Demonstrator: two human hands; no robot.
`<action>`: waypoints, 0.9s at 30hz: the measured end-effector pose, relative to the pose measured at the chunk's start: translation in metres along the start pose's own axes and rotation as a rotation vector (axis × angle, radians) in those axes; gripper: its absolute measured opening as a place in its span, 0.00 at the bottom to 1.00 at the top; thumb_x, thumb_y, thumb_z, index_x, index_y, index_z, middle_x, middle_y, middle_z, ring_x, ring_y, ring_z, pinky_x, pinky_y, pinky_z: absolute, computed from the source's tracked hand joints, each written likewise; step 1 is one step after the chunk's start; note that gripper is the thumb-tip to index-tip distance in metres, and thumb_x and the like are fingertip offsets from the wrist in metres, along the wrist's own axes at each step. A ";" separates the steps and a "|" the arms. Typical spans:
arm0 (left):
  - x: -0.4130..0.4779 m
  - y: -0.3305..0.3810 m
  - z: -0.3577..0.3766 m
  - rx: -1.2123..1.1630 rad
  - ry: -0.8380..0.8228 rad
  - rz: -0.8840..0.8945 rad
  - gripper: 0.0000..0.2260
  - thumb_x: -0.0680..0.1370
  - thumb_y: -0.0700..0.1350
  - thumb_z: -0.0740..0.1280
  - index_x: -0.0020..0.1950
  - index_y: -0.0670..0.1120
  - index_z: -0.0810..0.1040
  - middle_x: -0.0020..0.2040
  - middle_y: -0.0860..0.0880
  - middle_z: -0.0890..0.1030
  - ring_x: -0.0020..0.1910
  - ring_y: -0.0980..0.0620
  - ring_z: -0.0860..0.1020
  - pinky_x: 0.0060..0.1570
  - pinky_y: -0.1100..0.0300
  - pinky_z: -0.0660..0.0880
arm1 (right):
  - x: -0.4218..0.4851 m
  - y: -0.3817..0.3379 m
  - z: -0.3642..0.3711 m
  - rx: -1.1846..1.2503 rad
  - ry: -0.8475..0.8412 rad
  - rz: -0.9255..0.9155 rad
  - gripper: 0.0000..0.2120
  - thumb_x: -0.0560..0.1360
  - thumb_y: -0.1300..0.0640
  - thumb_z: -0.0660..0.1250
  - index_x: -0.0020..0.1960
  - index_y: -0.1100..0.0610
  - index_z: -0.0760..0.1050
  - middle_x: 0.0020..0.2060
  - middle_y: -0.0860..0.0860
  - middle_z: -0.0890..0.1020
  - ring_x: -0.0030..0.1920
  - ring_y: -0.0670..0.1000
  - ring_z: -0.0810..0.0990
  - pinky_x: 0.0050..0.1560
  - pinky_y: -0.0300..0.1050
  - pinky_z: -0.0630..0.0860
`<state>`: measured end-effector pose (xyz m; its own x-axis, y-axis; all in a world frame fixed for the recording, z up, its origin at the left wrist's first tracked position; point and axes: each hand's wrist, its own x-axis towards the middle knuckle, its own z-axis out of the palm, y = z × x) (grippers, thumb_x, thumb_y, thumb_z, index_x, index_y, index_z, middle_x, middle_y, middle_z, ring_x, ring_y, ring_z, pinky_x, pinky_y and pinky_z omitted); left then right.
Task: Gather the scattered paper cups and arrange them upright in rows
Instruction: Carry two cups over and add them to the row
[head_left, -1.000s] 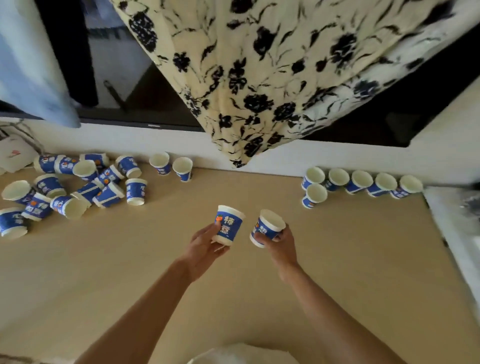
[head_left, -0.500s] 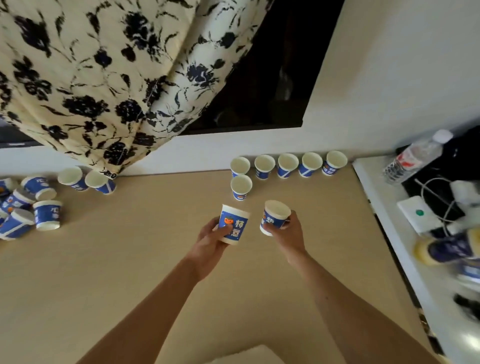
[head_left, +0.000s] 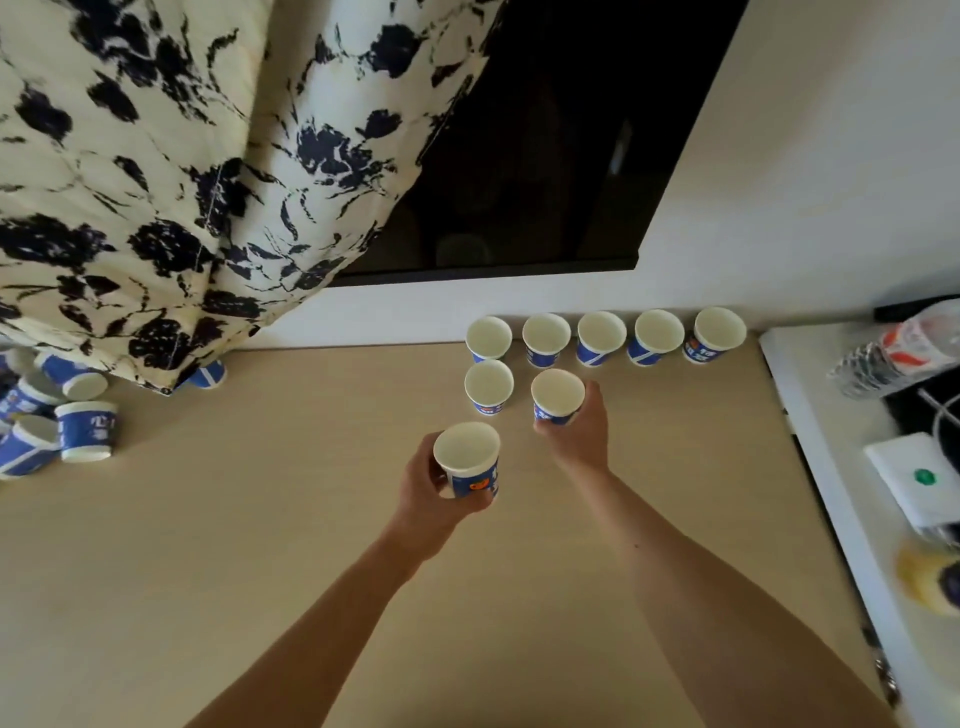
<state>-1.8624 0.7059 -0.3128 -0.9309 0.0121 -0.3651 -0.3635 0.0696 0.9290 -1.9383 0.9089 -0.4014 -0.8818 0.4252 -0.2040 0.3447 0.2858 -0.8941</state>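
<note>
L hand (head_left: 431, 483) just below frame ctr, fingers curled round a blue-and-white paper cup (head_left: 467, 460): mouth up, long axis near vertical. Can't tell if it touches the table. R hand (head_left: 576, 441) slightly higher and to the right, gripping a second cup (head_left: 557, 397), upright, mouth up, just right of a lone upright cup (head_left: 488, 387). Behind them, back row of five cups (head_left: 601, 338), mouths up, along the wall foot. Left edge: scattered cups (head_left: 85, 431), several on their sides. Surface: pale wood-look table (head_left: 234, 545). Far: white wall (head_left: 831, 156), dark panel (head_left: 545, 156), floral curtain (head_left: 156, 182) upper left. White counter (head_left: 810, 415) w/ bottle (head_left: 904, 348) at right.
</note>
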 end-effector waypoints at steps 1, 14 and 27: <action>0.004 -0.001 0.000 0.019 -0.007 0.003 0.29 0.59 0.35 0.78 0.58 0.46 0.76 0.53 0.47 0.83 0.50 0.53 0.81 0.51 0.59 0.79 | 0.007 0.002 0.002 -0.001 -0.010 0.005 0.24 0.62 0.61 0.78 0.54 0.53 0.71 0.49 0.51 0.80 0.51 0.55 0.79 0.50 0.52 0.78; 0.028 -0.003 -0.003 0.124 -0.032 0.020 0.30 0.60 0.37 0.78 0.60 0.47 0.75 0.52 0.53 0.83 0.52 0.55 0.81 0.54 0.60 0.78 | 0.029 0.007 0.016 0.033 -0.039 -0.027 0.27 0.63 0.63 0.77 0.54 0.44 0.71 0.50 0.46 0.80 0.50 0.50 0.80 0.49 0.43 0.77; 0.025 -0.003 -0.005 0.158 -0.030 0.010 0.29 0.61 0.37 0.78 0.59 0.49 0.75 0.52 0.55 0.83 0.52 0.56 0.81 0.55 0.61 0.77 | 0.035 0.010 0.017 0.089 -0.042 -0.023 0.30 0.62 0.66 0.77 0.54 0.42 0.70 0.53 0.47 0.79 0.53 0.47 0.80 0.50 0.41 0.78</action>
<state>-1.8844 0.7005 -0.3243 -0.9322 0.0432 -0.3594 -0.3414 0.2253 0.9125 -1.9712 0.9117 -0.4247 -0.9026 0.3825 -0.1975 0.2955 0.2167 -0.9305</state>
